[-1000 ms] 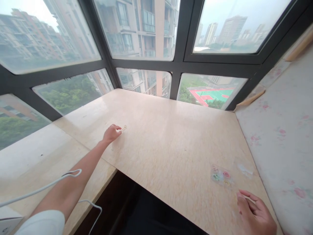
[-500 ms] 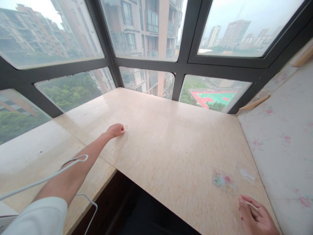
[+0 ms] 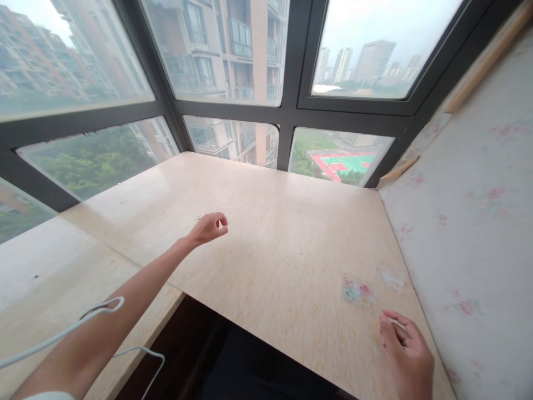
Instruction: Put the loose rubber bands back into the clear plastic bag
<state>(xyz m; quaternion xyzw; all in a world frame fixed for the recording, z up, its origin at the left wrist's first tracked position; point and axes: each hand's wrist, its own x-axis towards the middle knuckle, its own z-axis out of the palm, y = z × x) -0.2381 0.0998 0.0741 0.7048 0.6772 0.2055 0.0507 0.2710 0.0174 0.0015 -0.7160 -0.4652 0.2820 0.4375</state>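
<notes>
My left hand [image 3: 210, 228] is over the middle of the stone counter, thumb and forefinger closed in a pinch. A thin, tiny item shows at its fingertips, too small to name. Just behind the knuckles a small wire-like piece [image 3: 200, 218] is partly hidden. My right hand [image 3: 407, 350] is above the counter at the lower right, thumb and forefinger pressed together; whether anything lies between them I cannot make out. Close beyond it lies a clear compartment box [image 3: 357, 291] with small pink, green and yellow pieces inside.
A clear plastic piece [image 3: 392, 279] lies right of the box on the stone counter [image 3: 266, 244]. A white cable [image 3: 62, 333] crosses over my left forearm. Dark-framed windows [image 3: 287, 139] border the back, and a flowered wall [image 3: 462, 250] stands at the right. A dark gap opens below the counter's front edge.
My left hand has shifted right past the small piece on the counter, its pinch now raised and turned. The view has swung rightward. My right hand keeps its pinch near the box.
</notes>
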